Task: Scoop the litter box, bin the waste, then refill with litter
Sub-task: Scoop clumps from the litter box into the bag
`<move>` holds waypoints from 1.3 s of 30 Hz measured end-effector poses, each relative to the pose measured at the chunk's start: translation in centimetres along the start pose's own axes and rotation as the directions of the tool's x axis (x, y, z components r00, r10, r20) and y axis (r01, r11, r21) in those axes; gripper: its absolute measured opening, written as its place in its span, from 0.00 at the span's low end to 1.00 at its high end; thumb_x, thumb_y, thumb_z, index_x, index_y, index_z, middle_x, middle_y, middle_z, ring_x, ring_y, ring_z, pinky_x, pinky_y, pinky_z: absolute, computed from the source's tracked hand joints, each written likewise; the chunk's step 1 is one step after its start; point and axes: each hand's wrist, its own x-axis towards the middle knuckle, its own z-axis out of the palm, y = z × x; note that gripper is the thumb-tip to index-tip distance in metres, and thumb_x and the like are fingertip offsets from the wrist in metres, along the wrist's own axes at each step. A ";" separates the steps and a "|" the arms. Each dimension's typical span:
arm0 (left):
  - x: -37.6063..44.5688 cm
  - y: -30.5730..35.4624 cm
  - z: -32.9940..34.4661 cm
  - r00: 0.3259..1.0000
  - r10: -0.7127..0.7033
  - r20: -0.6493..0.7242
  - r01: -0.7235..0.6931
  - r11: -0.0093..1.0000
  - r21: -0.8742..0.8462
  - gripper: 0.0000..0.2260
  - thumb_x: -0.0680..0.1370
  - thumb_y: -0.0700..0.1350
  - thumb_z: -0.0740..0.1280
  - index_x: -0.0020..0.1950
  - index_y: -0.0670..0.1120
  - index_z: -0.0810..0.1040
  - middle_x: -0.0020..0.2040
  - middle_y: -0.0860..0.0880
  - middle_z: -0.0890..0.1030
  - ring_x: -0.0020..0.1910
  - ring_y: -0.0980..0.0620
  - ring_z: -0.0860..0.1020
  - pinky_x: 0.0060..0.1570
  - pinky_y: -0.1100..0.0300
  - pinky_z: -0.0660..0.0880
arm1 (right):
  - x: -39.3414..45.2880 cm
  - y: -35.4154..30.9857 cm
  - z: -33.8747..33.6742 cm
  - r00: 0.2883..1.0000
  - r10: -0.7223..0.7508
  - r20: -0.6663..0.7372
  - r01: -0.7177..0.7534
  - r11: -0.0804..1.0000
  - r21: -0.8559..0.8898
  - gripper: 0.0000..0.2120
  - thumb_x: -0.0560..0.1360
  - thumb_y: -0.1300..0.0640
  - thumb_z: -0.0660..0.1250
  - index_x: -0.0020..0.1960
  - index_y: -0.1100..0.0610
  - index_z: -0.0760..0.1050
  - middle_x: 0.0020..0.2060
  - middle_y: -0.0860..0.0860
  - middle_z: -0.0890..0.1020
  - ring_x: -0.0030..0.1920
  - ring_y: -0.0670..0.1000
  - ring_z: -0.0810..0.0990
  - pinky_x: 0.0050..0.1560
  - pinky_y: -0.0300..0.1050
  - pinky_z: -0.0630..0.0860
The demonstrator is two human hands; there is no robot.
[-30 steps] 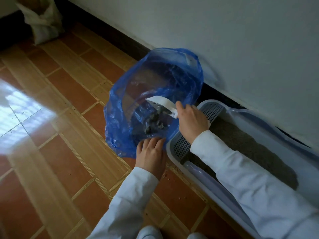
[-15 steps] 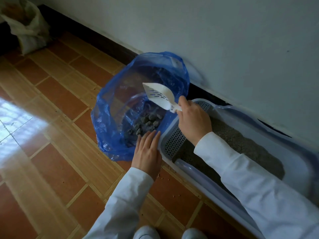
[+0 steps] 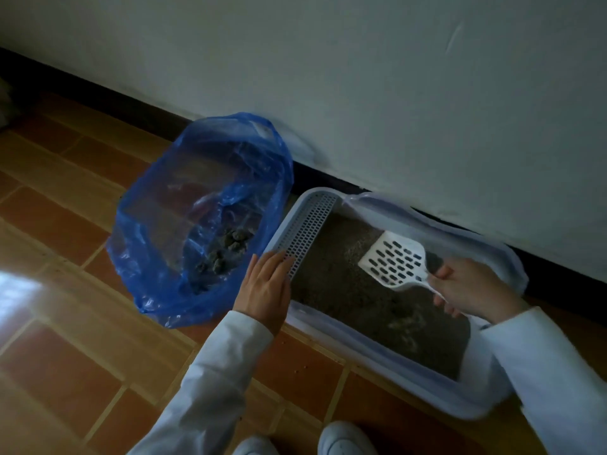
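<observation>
A pale litter box (image 3: 387,366) with grey litter (image 3: 338,290) lies on the floor against the wall. Its left end has a perforated grid (image 3: 308,228). My right hand (image 3: 466,287) grips the handle of a white slotted scoop (image 3: 394,261), held empty just above the litter in the middle of the box. To the left stands an open blue plastic bag (image 3: 157,257) with dark clumps of waste (image 3: 226,251) at its bottom. My left hand (image 3: 266,287) rests flat on the box's left rim, between bag and box, fingers together and holding nothing.
A white wall with a dark skirting board (image 3: 131,110) runs behind the bag and box. The floor is red and tan tile (image 3: 65,356), with a few spilled grains near the box. My shoes (image 3: 345,438) show at the bottom edge.
My right hand has swung the scoop out of the blue bag and rightward over the litter. My left hand has shifted from the bag's edge to the box's rim. The view has panned right.
</observation>
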 end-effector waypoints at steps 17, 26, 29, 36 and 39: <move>0.5 1.1 1.2 0.994 0.007 0.108 -0.002 0.999 -0.040 0.16 0.81 0.44 0.56 0.68 0.44 0.71 0.69 0.44 0.71 0.71 0.47 0.65 0.73 0.46 0.57 | -0.9 4.0 -0.1 0.960 0.276 0.047 -0.207 0.813 -0.544 0.10 0.76 0.55 0.62 0.54 0.59 0.70 0.46 0.55 0.78 0.48 0.54 0.78 0.44 0.42 0.73; 0.3 1.0 1.1 0.996 0.022 0.087 -0.018 0.999 -0.051 0.15 0.80 0.42 0.58 0.65 0.43 0.74 0.68 0.44 0.73 0.71 0.46 0.66 0.72 0.45 0.59 | 1.2 3.1 2.2 0.952 0.196 0.236 -0.146 0.966 -0.214 0.08 0.78 0.58 0.61 0.46 0.62 0.75 0.35 0.58 0.84 0.31 0.53 0.80 0.35 0.45 0.79; 0.3 0.9 1.2 0.996 0.028 0.080 -0.023 0.998 -0.059 0.15 0.80 0.42 0.58 0.65 0.43 0.74 0.68 0.44 0.73 0.71 0.46 0.66 0.72 0.45 0.59 | 1.8 2.9 4.4 0.949 0.135 0.286 -0.109 0.988 -0.105 0.07 0.77 0.58 0.62 0.43 0.61 0.74 0.32 0.57 0.83 0.29 0.54 0.79 0.31 0.44 0.78; 0.1 0.7 1.4 0.998 0.031 0.055 -0.026 0.996 -0.080 0.14 0.80 0.40 0.60 0.64 0.43 0.76 0.67 0.44 0.74 0.70 0.45 0.68 0.72 0.44 0.60 | 2.9 2.2 7.0 0.943 0.031 0.332 -0.076 0.989 0.124 0.06 0.77 0.59 0.64 0.47 0.62 0.74 0.32 0.57 0.82 0.33 0.57 0.79 0.34 0.49 0.77; 0.2 0.5 1.4 0.997 0.029 0.066 -0.023 0.996 -0.081 0.14 0.80 0.41 0.58 0.65 0.43 0.75 0.68 0.45 0.73 0.71 0.47 0.67 0.72 0.45 0.59 | 2.7 2.8 6.3 0.941 0.014 0.337 -0.093 0.971 0.219 0.04 0.78 0.62 0.62 0.45 0.63 0.73 0.34 0.60 0.81 0.33 0.57 0.78 0.36 0.52 0.77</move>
